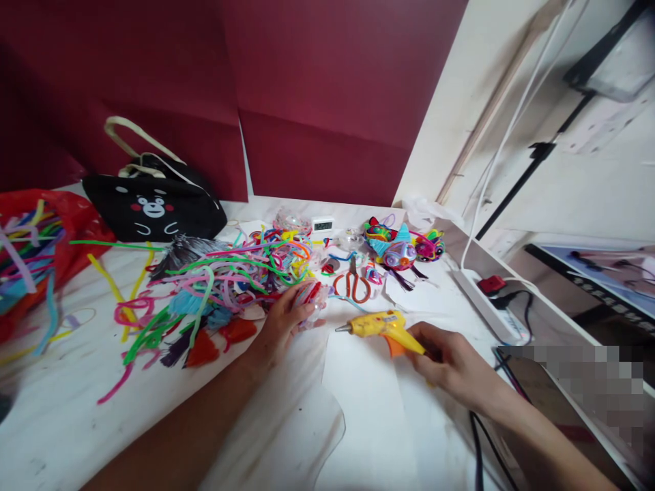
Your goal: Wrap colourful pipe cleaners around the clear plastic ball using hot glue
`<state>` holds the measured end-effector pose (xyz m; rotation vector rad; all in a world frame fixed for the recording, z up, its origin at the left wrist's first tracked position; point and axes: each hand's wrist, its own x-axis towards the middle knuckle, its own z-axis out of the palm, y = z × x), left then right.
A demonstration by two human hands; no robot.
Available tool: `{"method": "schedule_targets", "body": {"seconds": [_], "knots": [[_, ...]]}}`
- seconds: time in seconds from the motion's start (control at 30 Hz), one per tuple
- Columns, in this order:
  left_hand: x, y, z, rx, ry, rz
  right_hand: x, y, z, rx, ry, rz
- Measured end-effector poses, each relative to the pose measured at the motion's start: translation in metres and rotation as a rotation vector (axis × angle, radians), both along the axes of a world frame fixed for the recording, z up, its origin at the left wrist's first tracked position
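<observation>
My left hand [287, 314] is closed round a clear plastic piece [313, 305] with pink and red bits, near the middle of the table. To its right, my right hand [445, 354] grips the handle of a yellow glue gun [376, 324], whose metal nozzle points left toward the clear piece. The two do not touch. White paper [358, 382] lies beneath the glue gun. Just behind my hands are orange-handled scissors [353, 286]. A large heap of colourful pipe cleaners [245, 266] spreads left of my left hand.
A black bag [153, 211] and a red plastic bag [71, 239] stand at the left. Colourful finished figures [399, 252] and a small digital clock [323, 225] sit at the back. A white power strip [488, 307] lies along the right edge.
</observation>
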<state>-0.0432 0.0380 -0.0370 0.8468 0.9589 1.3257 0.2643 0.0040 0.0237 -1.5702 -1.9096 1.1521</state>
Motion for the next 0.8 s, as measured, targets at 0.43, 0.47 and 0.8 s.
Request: {"method": "schedule_targets", "body": {"seconds": [0.43,0.47,0.8], "knots": [[0.0,-0.004,0.009,0.099,-0.101,0.006,-0.011,0.017,-0.007,0.137,0.444,-0.282],[0.001,-0.005,0.009,0.118,-0.079,0.006,-0.012,0.015,-0.006,0.143,0.499,-0.28],[-0.003,0.003,-0.015,0.218,0.197,0.077,-0.014,0.006,-0.032,0.311,0.624,-0.274]]}}
